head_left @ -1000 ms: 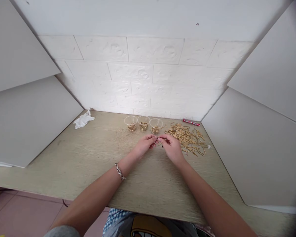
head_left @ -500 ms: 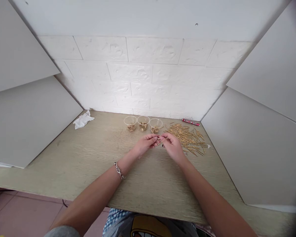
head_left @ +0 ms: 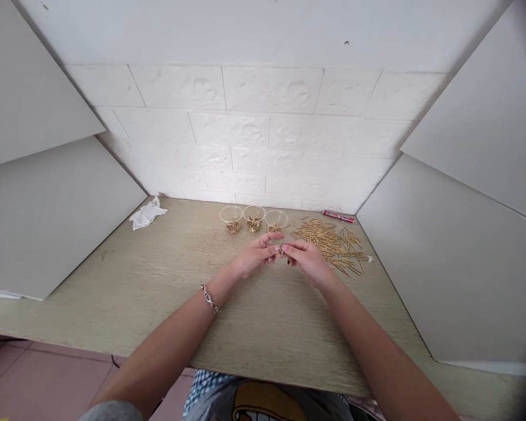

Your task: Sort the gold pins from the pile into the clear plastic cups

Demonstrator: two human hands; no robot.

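My left hand (head_left: 258, 256) and my right hand (head_left: 305, 257) meet fingertip to fingertip over the table, just in front of three clear cups. Both are closed in a pinch on a small gold-coloured piece (head_left: 281, 251), mostly covered by the fingers. My left index finger is lifted off and stretched toward the right. Beyond the hands stand the left cup (head_left: 231, 215), the middle cup (head_left: 254, 214) and the right cup (head_left: 276, 219), each with small gold-coloured pieces inside. To the right of my right hand lies a loose pile of thin gold-coloured metal pins (head_left: 322, 237).
A red patterned tube-like packet (head_left: 338, 217) lies behind the pile by the wall. Crumpled white tissue (head_left: 148, 214) rests at the back left of the wooden table (head_left: 158, 280). White panels (head_left: 79, 210) and a white brick-patterned wall (head_left: 245, 128) enclose the table.
The left index finger has lifted and straightened away from the pinch. Both hands stay together in nearly the same place, with the fingers shifting around the small piece.
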